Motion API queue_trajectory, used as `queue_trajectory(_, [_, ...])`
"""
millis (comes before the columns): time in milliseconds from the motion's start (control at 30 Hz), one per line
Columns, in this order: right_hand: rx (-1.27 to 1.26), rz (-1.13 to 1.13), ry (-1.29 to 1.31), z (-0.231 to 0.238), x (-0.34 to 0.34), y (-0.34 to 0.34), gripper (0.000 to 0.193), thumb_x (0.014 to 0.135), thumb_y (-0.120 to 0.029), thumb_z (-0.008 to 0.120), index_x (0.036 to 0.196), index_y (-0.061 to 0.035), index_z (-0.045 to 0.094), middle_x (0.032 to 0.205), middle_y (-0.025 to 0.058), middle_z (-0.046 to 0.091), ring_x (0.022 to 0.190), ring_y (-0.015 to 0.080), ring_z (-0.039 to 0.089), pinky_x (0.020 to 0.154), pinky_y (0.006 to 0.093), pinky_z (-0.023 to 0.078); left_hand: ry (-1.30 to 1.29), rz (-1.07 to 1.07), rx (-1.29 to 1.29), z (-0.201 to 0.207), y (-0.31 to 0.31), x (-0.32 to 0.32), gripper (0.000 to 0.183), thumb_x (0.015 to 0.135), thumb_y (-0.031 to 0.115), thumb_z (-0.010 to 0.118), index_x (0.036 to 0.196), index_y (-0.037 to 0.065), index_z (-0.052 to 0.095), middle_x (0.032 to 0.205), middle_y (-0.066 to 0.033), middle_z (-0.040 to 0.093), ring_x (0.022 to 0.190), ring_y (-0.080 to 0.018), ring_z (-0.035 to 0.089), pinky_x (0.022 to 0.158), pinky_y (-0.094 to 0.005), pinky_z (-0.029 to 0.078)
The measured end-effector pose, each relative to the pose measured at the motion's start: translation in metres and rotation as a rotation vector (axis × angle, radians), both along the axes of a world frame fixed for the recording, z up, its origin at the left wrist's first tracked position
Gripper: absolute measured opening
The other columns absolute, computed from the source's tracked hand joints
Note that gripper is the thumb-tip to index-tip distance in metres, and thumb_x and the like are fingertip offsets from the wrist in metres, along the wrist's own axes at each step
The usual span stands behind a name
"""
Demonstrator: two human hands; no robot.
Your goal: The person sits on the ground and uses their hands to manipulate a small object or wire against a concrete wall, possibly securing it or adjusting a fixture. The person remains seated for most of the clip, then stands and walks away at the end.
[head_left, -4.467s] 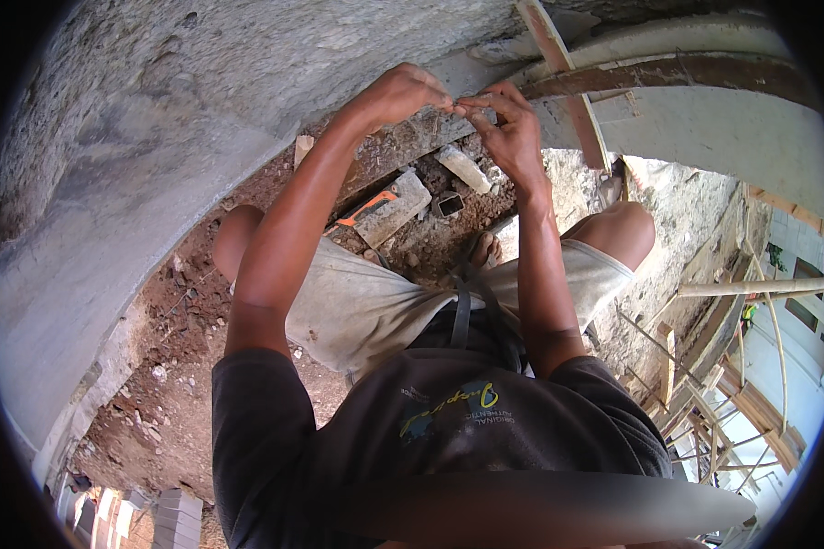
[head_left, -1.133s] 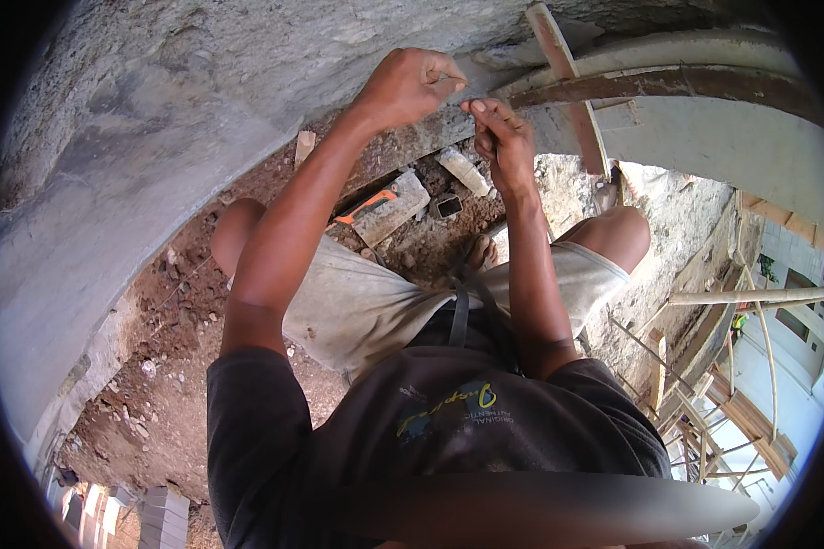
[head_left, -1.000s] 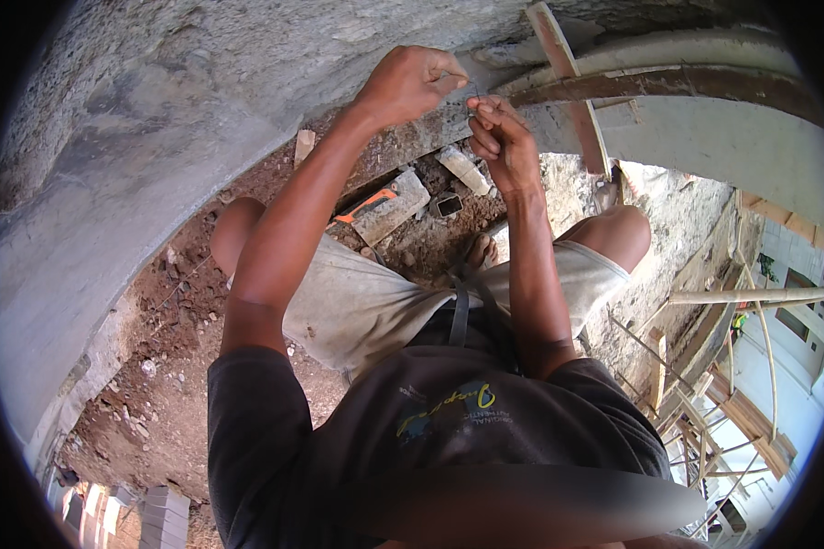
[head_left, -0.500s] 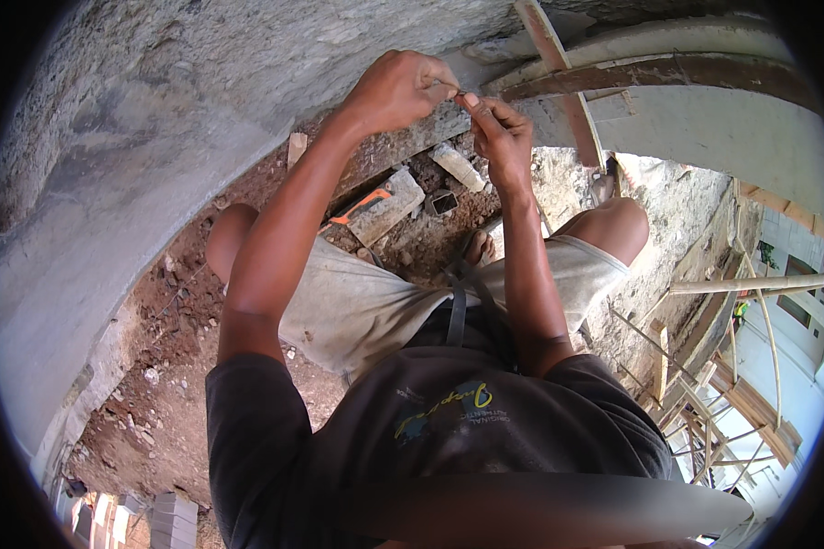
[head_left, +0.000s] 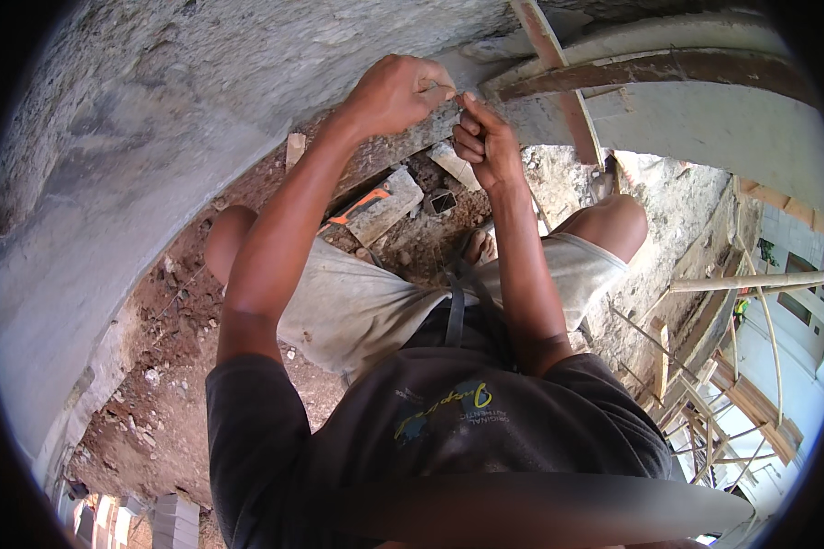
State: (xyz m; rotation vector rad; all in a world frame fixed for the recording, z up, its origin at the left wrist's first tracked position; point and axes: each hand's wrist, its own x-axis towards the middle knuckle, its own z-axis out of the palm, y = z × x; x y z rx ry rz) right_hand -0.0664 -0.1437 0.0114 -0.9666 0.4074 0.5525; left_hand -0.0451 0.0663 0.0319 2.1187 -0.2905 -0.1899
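Both arms are stretched out ahead of my knees, and the hands meet near the grey wall. My left hand [head_left: 401, 94] is closed in a pinch, thumb against forefinger. Whatever it pinches is too small to make out. Close beside it, my right hand [head_left: 487, 145] has its fingers curled in and its upper fingertip almost at the left fingertips. Its grip is also closed, with anything inside hidden. Below the hands, a tool with an orange handle [head_left: 361, 207] lies by a rough grey block [head_left: 388, 207].
The rough concrete wall [head_left: 110, 183] curves along the left and front. A wooden plank [head_left: 558, 82] crosses a dark beam [head_left: 668, 69] at the upper right. A square metal tube [head_left: 441, 201] lies amid rubble. Bamboo poles [head_left: 746, 283] and timber stand at the right.
My right hand has turned slightly and drawn a little toward me; its lower fingers are now curled into the palm. The left hand stays nearly in place.
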Motion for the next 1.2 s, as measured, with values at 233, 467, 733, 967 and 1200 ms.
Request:
queue_trajectory(233, [-0.755, -0.080, -0.542, 0.001, -0.010, 0.013, 0.024, 0.099, -0.022, 0.076, 0.108, -0.0004, 0.076, 0.096, 0.0027, 0.071, 0.083, 0.0067, 0.062, 0.070, 0.0235, 0.049, 0.033, 0.080, -0.100, -0.011, 0.000, 0.006, 0.026, 0.093, 0.029, 0.077, 0.108, 0.008, 0.079, 0.094, -0.0133, 0.076, 0.087, -0.0219, 0.070, 0.083, -0.0377, 0.054])
queue_trajectory(467, [-0.904, -0.082, -0.666, -0.023, -0.006, 0.020, 0.024, 0.099, -0.026, 0.076, 0.109, -0.0041, 0.079, 0.076, -0.0028, 0.064, 0.063, 0.0021, 0.043, 0.055, 0.0228, 0.034, -0.023, 0.087, -0.006, -0.019, -0.003, 0.008, 0.023, 0.095, 0.027, 0.075, 0.109, 0.008, 0.078, 0.092, -0.0152, 0.075, 0.083, -0.0248, 0.070, 0.078, -0.0403, 0.054])
queue_trajectory(733, [0.068, 0.206, 0.016, -0.018, 0.010, -0.006, 0.034, 0.104, -0.032, 0.066, 0.118, -0.0031, 0.076, 0.081, -0.0009, 0.054, 0.069, 0.0089, 0.052, 0.064, 0.0250, 0.042, -0.006, 0.089, 0.075, -0.007, -0.003, 0.004, 0.026, 0.095, 0.030, 0.073, 0.108, 0.008, 0.078, 0.089, -0.0183, 0.075, 0.079, -0.0269, 0.071, 0.074, -0.0419, 0.054])
queue_trajectory(967, [-1.012, 0.226, -0.922, 0.001, -0.013, 0.001, 0.030, 0.092, -0.008, 0.079, 0.122, -0.0062, 0.076, 0.076, -0.0037, 0.044, 0.072, 0.0108, 0.045, 0.066, 0.0266, 0.040, 0.027, 0.093, 0.010, -0.010, 0.002, 0.007, 0.024, 0.094, 0.028, 0.072, 0.108, 0.010, 0.079, 0.096, -0.0161, 0.077, 0.086, -0.0273, 0.072, 0.078, -0.0408, 0.054])
queue_trajectory(1200, [-0.576, 0.096, -0.627, -0.009, -0.007, 0.000, 0.022, 0.099, -0.019, 0.069, 0.112, -0.0017, 0.074, 0.075, -0.0011, 0.047, 0.060, 0.0104, 0.042, 0.054, 0.0265, 0.034, 0.108, 0.021, -0.009, -0.010, 0.004, 0.009, 0.025, 0.094, 0.028, 0.073, 0.111, 0.011, 0.079, 0.102, -0.0129, 0.078, 0.091, -0.0227, 0.073, 0.081, -0.0378, 0.055])
